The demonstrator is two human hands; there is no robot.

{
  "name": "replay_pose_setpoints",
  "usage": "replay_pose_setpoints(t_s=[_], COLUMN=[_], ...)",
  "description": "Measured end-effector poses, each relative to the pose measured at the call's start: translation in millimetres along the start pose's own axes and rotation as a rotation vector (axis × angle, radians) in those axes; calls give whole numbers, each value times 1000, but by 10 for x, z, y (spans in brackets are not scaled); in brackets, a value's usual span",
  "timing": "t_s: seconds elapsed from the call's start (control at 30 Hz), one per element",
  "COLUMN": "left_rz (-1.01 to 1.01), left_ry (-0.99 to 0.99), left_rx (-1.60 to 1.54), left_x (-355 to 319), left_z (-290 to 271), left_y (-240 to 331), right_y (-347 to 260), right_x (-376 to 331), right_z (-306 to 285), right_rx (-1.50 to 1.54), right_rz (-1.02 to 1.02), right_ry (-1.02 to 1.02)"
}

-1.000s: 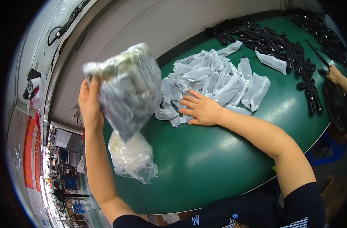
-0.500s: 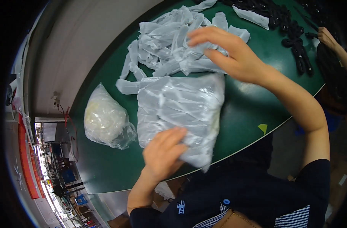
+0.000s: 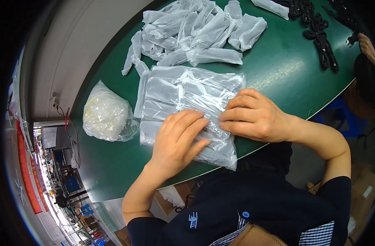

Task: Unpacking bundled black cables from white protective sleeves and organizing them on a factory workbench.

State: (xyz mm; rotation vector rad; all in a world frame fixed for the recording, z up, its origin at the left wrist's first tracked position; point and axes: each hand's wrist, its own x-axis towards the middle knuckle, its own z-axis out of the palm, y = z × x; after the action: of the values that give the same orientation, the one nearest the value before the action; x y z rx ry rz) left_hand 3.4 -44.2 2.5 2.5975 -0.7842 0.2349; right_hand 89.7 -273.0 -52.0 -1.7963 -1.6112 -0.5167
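A clear plastic bag [image 3: 167, 92] packed with white-sleeved bundles lies flat near the table's front edge, its film creased and shiny. My left hand [image 3: 175, 137] rests on its near side, fingers stretched out and thumb apart. At the bag's right edge, my right hand [image 3: 259, 117] has its fingers bent over the film; the thumb is hidden beneath. Beyond the bag is a loose heap of white-sleeved packets [image 3: 187, 30]. One slim white packet [image 3: 141, 94] lies along the bag's left side.
Left of the bag sits a clear bag of crumpled plastic [image 3: 107, 115] on the green table [image 3: 277, 80]. Bundled black cables [image 3: 325, 49] lie at the far right, near another person's hand [image 3: 369, 47]. A blue stool [image 3: 343, 117] stands below the table edge.
My right hand has come down from the packet heap onto the bag's right edge. My left hand has moved slightly up over the bag. The other person's hand has shifted a little.
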Motion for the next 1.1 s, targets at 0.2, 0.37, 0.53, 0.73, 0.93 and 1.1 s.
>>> replay_pose_setpoints(t_s=[0.2, 0.37, 0.53, 0.73, 0.93, 1.1], left_rz=[139, 191, 348, 313, 316, 300], left_ry=[47, -8, 5, 7, -46, -125], left_rx=[53, -45, -68, -211, -285, -274], left_x=[87, 211, 211, 312, 450, 448], left_z=[100, 104, 140, 192, 156, 151], left_y=[-151, -160, -281, -274, -274, -305], right_y=[-8, -74, -97, -87, -139, -119], right_x=[12, 11, -20, -72, -24, 62], right_z=[5, 50, 67, 134, 37, -141], right_rx=[149, 147, 120, 122, 401, 685], right_rz=[120, 157, 126, 182, 387, 509], right_ry=[20, 46, 61, 140, 64, -155])
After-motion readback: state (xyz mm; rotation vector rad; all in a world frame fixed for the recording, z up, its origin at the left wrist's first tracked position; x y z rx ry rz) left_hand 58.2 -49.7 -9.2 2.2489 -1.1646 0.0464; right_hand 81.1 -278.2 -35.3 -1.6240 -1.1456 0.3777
